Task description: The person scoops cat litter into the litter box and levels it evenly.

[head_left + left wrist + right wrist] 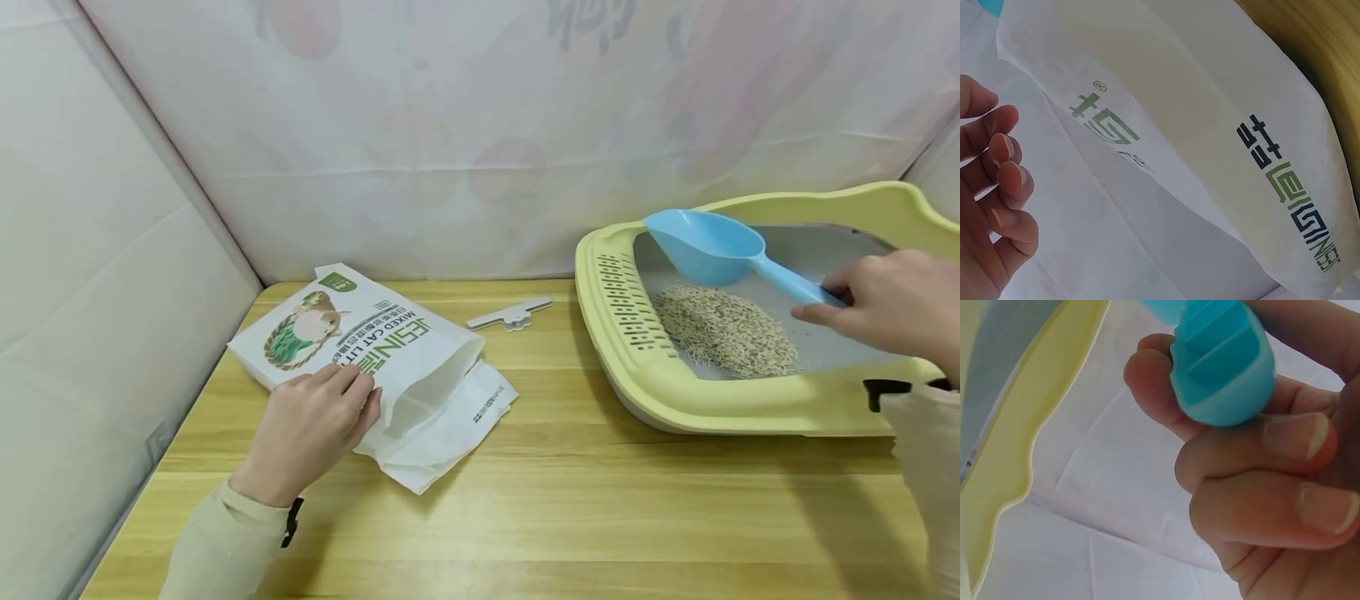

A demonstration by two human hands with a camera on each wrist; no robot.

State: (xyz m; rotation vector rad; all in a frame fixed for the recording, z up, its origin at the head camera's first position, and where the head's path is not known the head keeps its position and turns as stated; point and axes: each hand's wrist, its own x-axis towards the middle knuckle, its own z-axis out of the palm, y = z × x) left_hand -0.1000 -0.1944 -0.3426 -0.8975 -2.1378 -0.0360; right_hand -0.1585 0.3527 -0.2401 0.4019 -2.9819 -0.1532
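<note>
A white cat litter bag lies on its side with its mouth gaping toward the front right. My left hand hovers over the bag's near side. In the left wrist view its loosely curled fingers hold nothing and stand apart from the bag's printed mouth. My right hand grips the handle of a light blue scoop, whose bowl hangs over the left part of the yellow litter box. In the right wrist view, fingers curl round the ribbed handle end. Pale litter pellets lie heaped inside the box.
A grey-white sealing clip lies on the wooden table between the bag and the litter box. Behind stands a patterned fabric wall, with another pale wall on the left. The box's back rim rises high at the right.
</note>
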